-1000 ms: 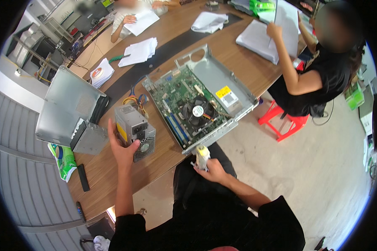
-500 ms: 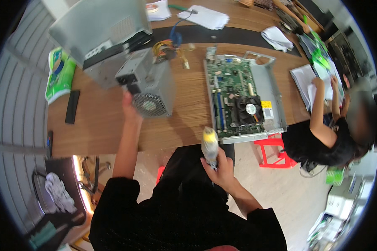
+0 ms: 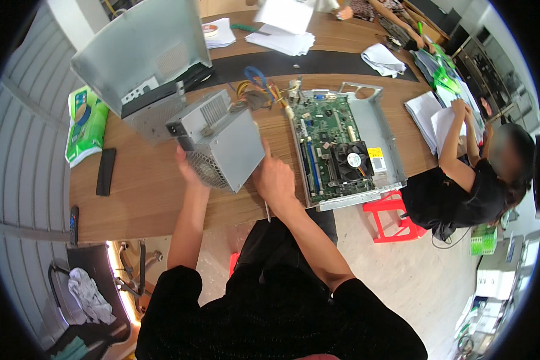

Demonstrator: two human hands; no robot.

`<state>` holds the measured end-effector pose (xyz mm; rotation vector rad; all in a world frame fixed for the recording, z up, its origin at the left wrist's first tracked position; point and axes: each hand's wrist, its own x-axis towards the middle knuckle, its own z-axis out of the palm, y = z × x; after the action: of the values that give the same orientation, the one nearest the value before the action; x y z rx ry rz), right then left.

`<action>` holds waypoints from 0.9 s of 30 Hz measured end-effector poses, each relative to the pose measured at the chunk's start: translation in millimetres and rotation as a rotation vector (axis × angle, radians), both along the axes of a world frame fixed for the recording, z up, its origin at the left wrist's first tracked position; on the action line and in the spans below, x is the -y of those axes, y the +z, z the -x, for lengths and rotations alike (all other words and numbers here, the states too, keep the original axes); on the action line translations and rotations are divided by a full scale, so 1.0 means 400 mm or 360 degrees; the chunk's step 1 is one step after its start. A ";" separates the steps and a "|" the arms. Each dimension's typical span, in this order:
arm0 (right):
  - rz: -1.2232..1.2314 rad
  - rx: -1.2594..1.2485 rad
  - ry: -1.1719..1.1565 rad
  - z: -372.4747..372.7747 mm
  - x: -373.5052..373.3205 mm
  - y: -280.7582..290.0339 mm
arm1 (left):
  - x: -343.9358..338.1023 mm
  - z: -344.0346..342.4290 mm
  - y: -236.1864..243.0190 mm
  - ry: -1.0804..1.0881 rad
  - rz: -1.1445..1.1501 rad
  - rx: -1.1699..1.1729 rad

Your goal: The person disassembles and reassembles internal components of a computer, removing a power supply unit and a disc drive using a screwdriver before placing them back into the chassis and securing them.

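Observation:
A grey metal computer power supply (image 3: 231, 147), with a perforated grille and a bundle of coloured cables (image 3: 259, 93), is tilted above the table. My left hand (image 3: 192, 171) grips it at the lower left, beside the grille. Against its right side rests my right hand (image 3: 276, 182), fingers curled with one along the casing. A thin screwdriver shaft (image 3: 267, 211) sticks out below that hand; its handle is hidden. To the right lies an open metal computer chassis (image 3: 369, 108) holding a green motherboard (image 3: 327, 123) and a black cooling fan (image 3: 353, 161).
A grey case cover (image 3: 144, 45) stands at the back left. Near it are a green packet (image 3: 87, 126), a black strip (image 3: 105, 172) and a remote control (image 3: 74, 225). Papers (image 3: 280, 41) lie farther back. Another person (image 3: 474, 174) sits at the right beside a red stool (image 3: 393, 219).
My right hand has moved up and left from near the table's edge to the power supply. The power supply has come nearer and turned, showing its broad flat side.

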<state>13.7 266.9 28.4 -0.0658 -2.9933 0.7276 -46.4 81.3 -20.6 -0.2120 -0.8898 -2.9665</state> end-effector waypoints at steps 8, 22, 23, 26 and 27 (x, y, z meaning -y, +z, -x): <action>0.0309 -0.0277 0.0055 -0.105 -0.045 0.013 | -0.014 0.006 0.003 0.0069 0.0196 0.0104; -0.0106 -0.1472 0.0262 -0.297 -0.412 0.071 | -0.360 -0.155 0.244 -0.1470 0.0111 0.0365; -0.0170 -0.1634 0.0242 -0.303 -0.442 0.060 | -0.389 -0.166 0.267 -0.1485 0.0137 0.0391; -0.0091 -0.1445 0.0273 -0.356 -0.500 0.017 | -0.473 -0.188 0.323 -0.1662 -0.0002 0.0453; -0.0086 -0.1424 0.0281 -0.367 -0.517 0.005 | -0.491 -0.194 0.333 -0.1729 -0.0012 0.0643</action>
<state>160.3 473.7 30.4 0.4159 -2.1647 0.4956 31.3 277.9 112.5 -0.1097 -1.0279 -4.1297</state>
